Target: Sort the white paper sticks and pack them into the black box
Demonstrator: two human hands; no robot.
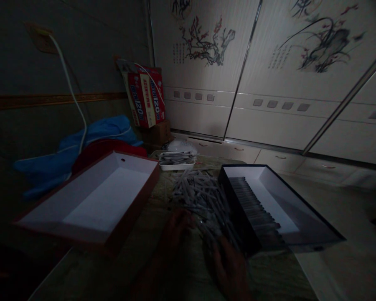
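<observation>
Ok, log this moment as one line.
left hand: beside loose pile; right hand: at pile's near end; grips: unclear; dark box: row of slender items inside

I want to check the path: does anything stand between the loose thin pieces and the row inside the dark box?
Yes, the left wall of the dark box stands between the loose thin pieces and the row inside. It rises along the pile's right side.
</observation>
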